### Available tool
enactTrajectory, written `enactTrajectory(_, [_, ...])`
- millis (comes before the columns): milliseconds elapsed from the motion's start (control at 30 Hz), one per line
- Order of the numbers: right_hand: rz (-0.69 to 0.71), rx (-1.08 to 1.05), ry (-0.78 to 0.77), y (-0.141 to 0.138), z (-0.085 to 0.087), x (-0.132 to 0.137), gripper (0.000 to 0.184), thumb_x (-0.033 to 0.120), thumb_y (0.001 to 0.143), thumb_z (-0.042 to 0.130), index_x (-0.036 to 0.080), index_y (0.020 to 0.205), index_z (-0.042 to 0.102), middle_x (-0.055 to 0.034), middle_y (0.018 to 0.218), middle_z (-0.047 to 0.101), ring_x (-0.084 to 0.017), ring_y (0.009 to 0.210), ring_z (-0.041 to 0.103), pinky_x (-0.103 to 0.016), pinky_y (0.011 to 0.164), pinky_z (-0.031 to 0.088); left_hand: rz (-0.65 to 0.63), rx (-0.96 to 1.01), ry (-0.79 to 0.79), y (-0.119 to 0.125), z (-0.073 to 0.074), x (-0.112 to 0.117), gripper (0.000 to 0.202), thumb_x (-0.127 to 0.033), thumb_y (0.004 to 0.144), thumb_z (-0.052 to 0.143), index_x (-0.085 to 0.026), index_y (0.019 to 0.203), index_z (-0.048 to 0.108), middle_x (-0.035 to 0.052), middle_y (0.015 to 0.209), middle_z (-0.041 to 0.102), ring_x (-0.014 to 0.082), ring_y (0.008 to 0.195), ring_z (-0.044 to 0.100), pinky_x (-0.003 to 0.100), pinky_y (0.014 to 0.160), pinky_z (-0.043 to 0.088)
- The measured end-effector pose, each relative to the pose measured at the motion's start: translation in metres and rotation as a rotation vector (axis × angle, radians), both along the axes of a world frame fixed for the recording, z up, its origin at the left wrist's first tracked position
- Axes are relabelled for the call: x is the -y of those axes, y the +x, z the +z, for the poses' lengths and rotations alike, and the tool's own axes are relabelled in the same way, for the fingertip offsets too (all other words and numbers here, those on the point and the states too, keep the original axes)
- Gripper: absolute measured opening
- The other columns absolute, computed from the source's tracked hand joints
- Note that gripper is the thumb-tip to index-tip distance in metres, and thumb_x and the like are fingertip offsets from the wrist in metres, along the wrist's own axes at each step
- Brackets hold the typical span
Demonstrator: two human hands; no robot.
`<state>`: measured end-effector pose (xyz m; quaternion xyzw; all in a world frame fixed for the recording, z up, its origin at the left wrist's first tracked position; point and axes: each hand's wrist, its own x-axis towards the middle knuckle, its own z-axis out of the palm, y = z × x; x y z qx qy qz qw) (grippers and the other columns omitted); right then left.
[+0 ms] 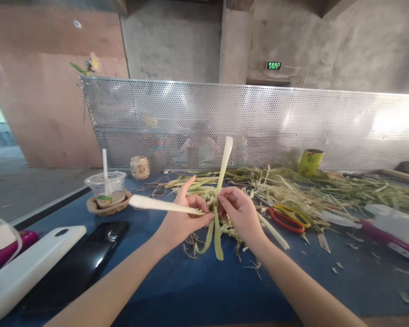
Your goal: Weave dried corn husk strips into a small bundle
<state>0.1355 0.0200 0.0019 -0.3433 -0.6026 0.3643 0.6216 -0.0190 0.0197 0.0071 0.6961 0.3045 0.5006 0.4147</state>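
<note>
Leaf strips (218,229), centre of frame, held just above the blue desk (191,290) where they cross. Left hand (182,220) has a pinching grip on the horizontal strip (163,205), which sticks out toward centre left. Right hand (240,214) has a clenched fingertip grip at the crossing, where the upright strip (225,159) rises toward the screen. Two loose ends hang below the hands. How many strips are caught in the crossing I can't quite tell, since the fingers cover it.

Risks:
- The crossing could slip apart if either pinch loosens, because the strips look smooth and springy.
- The upright strip may crease or split along its grain if it is bent hard.
- The hanging ends could snag on the loose scraps (225,229) under the hands.
- The scissors (288,218) lie just right of the right hand, with blades near the wrist.
- The drink cup (106,186) at centre left is close to the horizontal strip's tip, so a swing could knock it.

Materials:
- The strips are flat, ribbon-like, pale green to cream, matte and fibrous.
- The leaf pile (327,188) across centre right is stringy and dry-looking.
- The scissors have red and yellow loop handles.
- The cup is clear plastic with a white straw.
- The black phone (85,259) at lower left is glossy, with a smooth white case (27,272) beside it.
- The perforated metal screen (259,122) behind is shiny.
</note>
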Motion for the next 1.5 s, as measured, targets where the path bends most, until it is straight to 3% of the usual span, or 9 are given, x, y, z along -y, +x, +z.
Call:
enactTrajectory(233, [-0.014,0.038,-0.056,-0.002,-0.001,0.001,0.012,0.029,0.07,0.058,0.018,0.069,0.053,0.0024,0.059,0.055,-0.009,0.051,0.05,-0.021,0.047,0.041,0.199,-0.044,0.334,0.006,-0.002,0.005,0.101,-0.015,0.068,0.068,-0.026,0.143,0.001,0.0004,0.081,0.062,0.0152,0.069,0.059,0.026,0.058,0.051])
enactTrajectory(367, [0.029,0.009,-0.113,0.0,0.001,0.002,0.012,0.028,0.068,0.06,0.017,0.067,0.055,0.0039,0.052,0.054,-0.007,0.044,0.047,-0.02,0.045,0.039,0.231,-0.188,0.412,0.004,-0.004,0.005,0.067,-0.017,0.075,0.062,-0.024,0.136,0.034,0.004,0.079,0.066,0.0136,0.053,0.056,0.029,0.052,0.05])
enactTrajectory(500, [0.039,-0.07,-0.141,0.002,-0.002,0.001,0.02,0.034,0.067,0.063,0.017,0.067,0.054,0.0035,0.052,0.055,-0.008,0.044,0.048,-0.02,0.043,0.039,0.227,-0.096,0.335,0.004,-0.006,0.006,0.083,-0.018,0.075,0.064,-0.024,0.143,0.016,0.0031,0.074,0.066,0.0179,0.062,0.061,0.031,0.056,0.051])
enactTrajectory(667, [0.056,-0.17,-0.169,0.005,-0.006,-0.003,0.026,0.038,0.067,0.065,0.016,0.069,0.052,0.0044,0.053,0.054,-0.008,0.045,0.05,-0.02,0.042,0.039,0.034,0.171,0.11,0.001,-0.002,0.004,0.097,-0.017,0.074,0.066,-0.024,0.144,0.0,0.0012,0.073,0.067,0.018,0.073,0.064,0.025,0.055,0.051])
enactTrajectory(867, [0.078,-0.008,-0.151,0.004,-0.008,-0.005,0.018,0.033,0.069,0.061,0.017,0.069,0.052,0.0041,0.051,0.054,-0.007,0.041,0.046,-0.021,0.042,0.039,-0.078,0.022,0.06,0.002,0.003,0.009,0.101,-0.016,0.073,0.067,-0.023,0.144,-0.005,0.0013,0.073,0.068,0.0117,0.056,0.06,0.021,0.049,0.05])
enactTrajectory(967, [0.045,0.12,-0.043,0.003,-0.01,-0.002,0.007,0.022,0.073,0.054,0.018,0.079,0.055,0.0001,0.066,0.06,-0.01,0.053,0.054,-0.023,0.049,0.044,-0.046,0.061,0.051,0.005,0.003,0.009,0.105,-0.015,0.071,0.068,-0.027,0.143,-0.008,-0.0016,0.07,0.066,0.011,0.05,0.057,0.021,0.045,0.05])
enactTrajectory(1167, [0.118,0.389,0.322,0.005,-0.014,0.009,0.053,0.006,0.072,0.05,0.025,0.122,0.048,-0.0066,0.117,0.056,-0.014,0.086,0.059,-0.031,0.076,0.05,0.097,0.187,0.106,0.004,0.007,0.005,0.105,-0.011,0.067,0.07,-0.024,0.143,0.0,-0.0053,0.065,0.061,0.0133,0.063,0.063,0.026,0.064,0.055])
enactTrajectory(1333, [0.138,0.298,0.235,0.002,-0.013,0.01,0.038,0.017,0.078,0.055,0.026,0.115,0.06,-0.0055,0.105,0.064,-0.016,0.081,0.063,-0.033,0.073,0.053,0.037,0.216,0.128,0.005,0.005,0.008,0.098,-0.012,0.069,0.067,-0.025,0.143,0.003,-0.0064,0.067,0.056,0.0105,0.065,0.059,0.024,0.068,0.053])
enactTrajectory(1500, [0.091,0.277,0.38,0.009,-0.01,0.008,0.031,0.017,0.079,0.058,0.034,0.104,0.067,-0.0024,0.112,0.064,-0.02,0.104,0.059,-0.038,0.085,0.05,0.034,0.212,0.144,0.005,0.001,0.008,0.098,-0.012,0.071,0.066,-0.028,0.143,0.002,-0.0064,0.069,0.054,0.0099,0.066,0.058,0.023,0.068,0.052])
